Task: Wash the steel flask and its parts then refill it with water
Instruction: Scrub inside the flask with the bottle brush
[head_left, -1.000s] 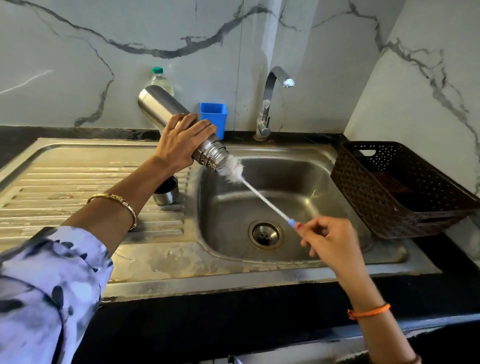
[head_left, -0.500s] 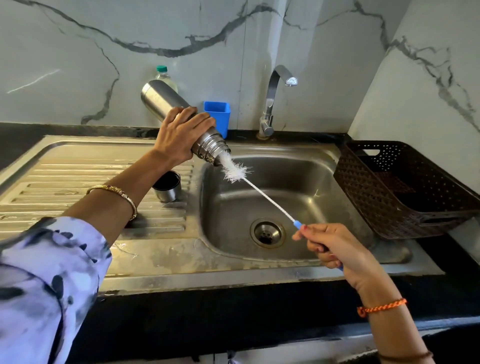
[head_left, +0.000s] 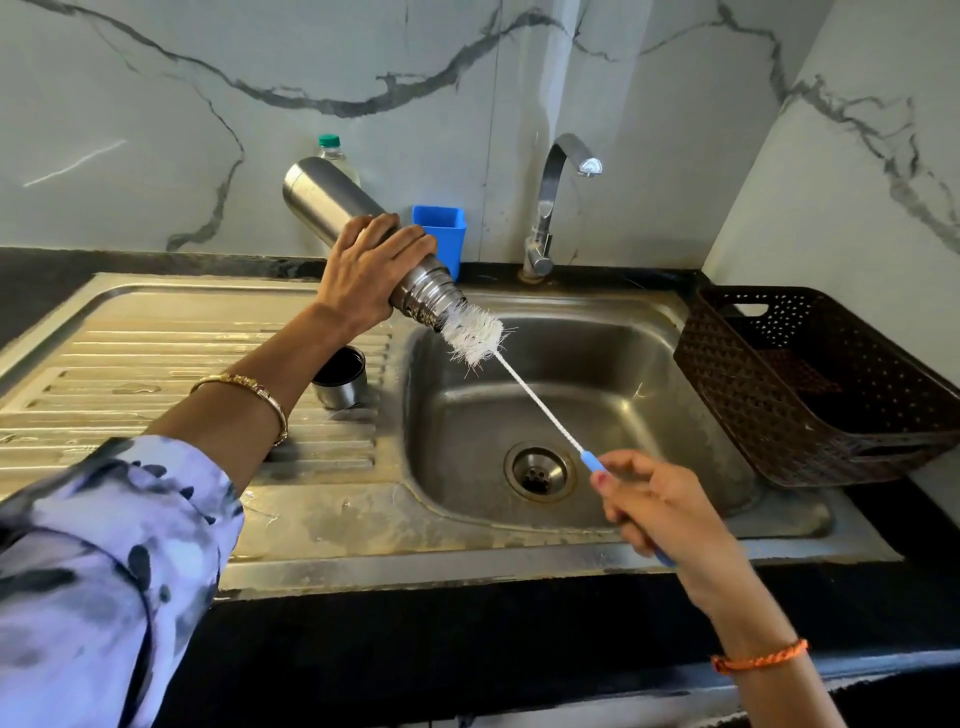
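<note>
**Brush drawn out to the flask's mouth**

Since half a second ago, you have pulled the bottle brush (head_left: 475, 335) back a little, so most of the white bristle head now shows outside the neck of the steel flask (head_left: 363, 228), with only its tip at the mouth.

Your left hand (head_left: 369, 270) wraps round the flask's lower body and holds it tilted, mouth down, over the sink (head_left: 649, 353). Your right hand (head_left: 660, 512) pinches the brush's blue handle, fingers curled round it. The flask's cap (head_left: 340, 379) stands on the draining board beside the basin, well apart from the flask.

Risks, as I judge them: the thin wire stem may bend or spring if you push back in off-axis, flicking water toward you. A wet steel body held one-handed could slip and strike the basin. The cap sits near the basin's edge, where your left forearm could knock it in.

You cannot see inside the flask, so how clean it is stays unknown. The tap (head_left: 563, 171) shows no running water. A green-capped bottle (head_left: 332, 153) is mostly hidden behind the flask. What lies in the brown basket (head_left: 810, 379) is hard to make out.
</note>
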